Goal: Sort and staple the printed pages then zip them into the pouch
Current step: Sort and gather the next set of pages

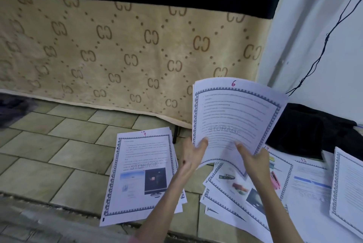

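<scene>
tiled floor [59, 144], beige blanket [117, 50] with "CC" pattern behind | both hands hold up sheet [235, 117] marked "6", watermark "STORAGE" | left hand [191, 156] thumb clamped on its lower left edge | right hand [253, 159] pinches lower right | left of sheet: stack [141, 174] topped "9" | right of it: loose pages [306, 182], "13", "14" readable; count unclear | black bag [306, 132] behind those

light: soft, even, moderately bright, source cannot be told | shadows: faint, darkest under the blanket [125, 50] hem | glare: none | blur: smeared floor left of the blanket, soft print on pages [233, 117] below it | distortion: wide-angle bowing of the blanket's top stripe
</scene>
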{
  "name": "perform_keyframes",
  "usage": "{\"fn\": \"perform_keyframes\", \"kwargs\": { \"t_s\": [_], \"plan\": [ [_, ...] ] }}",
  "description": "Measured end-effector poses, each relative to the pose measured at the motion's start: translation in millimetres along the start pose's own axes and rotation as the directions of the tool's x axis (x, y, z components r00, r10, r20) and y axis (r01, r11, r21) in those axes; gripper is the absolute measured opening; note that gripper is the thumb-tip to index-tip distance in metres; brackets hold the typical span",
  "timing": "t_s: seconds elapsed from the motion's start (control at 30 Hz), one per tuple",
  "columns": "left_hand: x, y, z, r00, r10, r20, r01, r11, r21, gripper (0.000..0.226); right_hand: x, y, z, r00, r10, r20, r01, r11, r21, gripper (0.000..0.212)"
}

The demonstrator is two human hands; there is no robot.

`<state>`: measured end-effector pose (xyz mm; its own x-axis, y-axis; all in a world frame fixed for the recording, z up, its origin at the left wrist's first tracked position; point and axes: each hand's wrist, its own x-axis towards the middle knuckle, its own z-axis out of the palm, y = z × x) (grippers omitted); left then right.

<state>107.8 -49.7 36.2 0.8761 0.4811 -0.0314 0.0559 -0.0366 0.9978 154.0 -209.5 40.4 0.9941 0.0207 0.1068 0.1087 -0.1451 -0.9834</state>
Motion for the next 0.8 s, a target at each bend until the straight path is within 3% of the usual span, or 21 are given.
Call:
{"fn": "perform_keyframes", "kwargs": {
  "t_s": [0.17,0.27,0.37,0.43,0.5,0.6,0.67,0.8],
  "plan": [
    [-9,-18,-13,0.995,-0.068,0.067,0.061,0.993,0.101,0.031,-4,19,8,0.998,0.014,0.065,-0.006,0.994,-0.111,0.035],
    [-8,-9,-34,0.999,-0.029,0.022,0.026,0.992,0.12,0.032,2,1,16,0.993,-0.086,0.087,0.097,0.986,-0.135,0.038],
    [-9,-1,-75,0.999,-0.031,-0.028,0.033,0.994,0.1,0.025,1,-15,34,0.969,-0.147,0.196,0.168,0.981,-0.093,0.033],
    [-9,-5,-110,0.986,-0.091,-0.137,0.09,0.996,-0.015,0.029,-6,-14,51,0.948,-0.088,0.307,0.111,0.992,-0.056,0.022],
    [-9,-19,-148,0.922,-0.17,-0.348,0.147,0.985,-0.09,0.036,-19,-6,75,0.916,0.021,0.401,-0.006,0.999,-0.038,0.02],
    [-12,-47,-195,0.784,-0.209,-0.585,0.403,0.888,0.222,0.016,-39,17,108,0.832,0.189,0.521,-0.185,0.981,-0.062,0.027],
    [-16,-57,-210,0.777,-0.267,-0.57,0.496,0.818,0.293,0.013,-47,35,122,0.791,0.243,0.561,-0.238,0.968,-0.084,0.034],
    [-11,-70,-214,0.789,-0.314,-0.528,0.506,0.82,0.269,0.014,-51,61,131,0.782,0.267,0.564,-0.22,0.964,-0.15,0.029]
  ]
}}
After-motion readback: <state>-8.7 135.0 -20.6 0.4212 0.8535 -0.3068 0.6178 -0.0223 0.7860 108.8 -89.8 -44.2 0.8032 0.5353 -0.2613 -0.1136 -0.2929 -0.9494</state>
